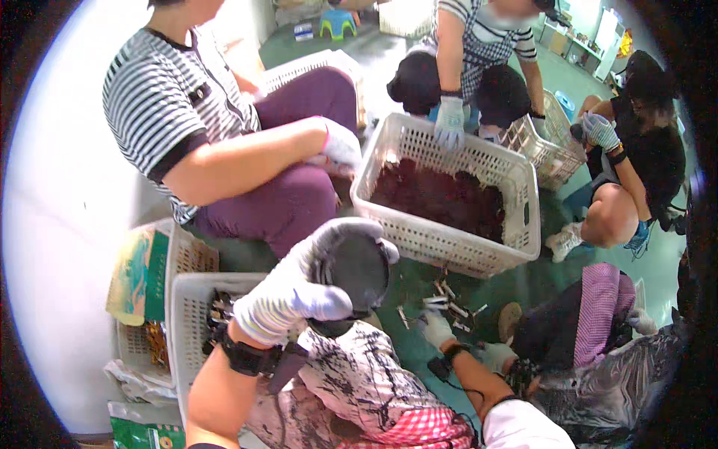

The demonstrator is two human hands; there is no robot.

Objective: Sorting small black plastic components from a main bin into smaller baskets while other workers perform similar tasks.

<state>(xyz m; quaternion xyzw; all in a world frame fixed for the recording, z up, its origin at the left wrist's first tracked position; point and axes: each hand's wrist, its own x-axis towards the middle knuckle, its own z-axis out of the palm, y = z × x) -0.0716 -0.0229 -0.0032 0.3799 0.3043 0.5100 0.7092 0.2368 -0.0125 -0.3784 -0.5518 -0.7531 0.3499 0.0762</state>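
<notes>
My left hand [288, 295], in a pale knit glove, is raised in front of me. Its fingers and thumb wrap round a black round part [360, 273] with a flat dark face. Low over the floor, my gloved right hand [436, 329] reaches to a scatter of small white and metal pieces [458, 307]. Its fingertips are small and blurred, so I cannot see whether they grip a piece. Below my left hand, a white crate [178, 322] holds several dark and shiny pieces, partly hidden by my arm.
Ahead stands a large white perforated crate [449, 251] with dark reddish-brown contents. A person in stripes [161, 112] sits at left; another person's gloved hand [451, 123] hangs over that crate. More people sit at right. A green bag [142, 430] lies at lower left.
</notes>
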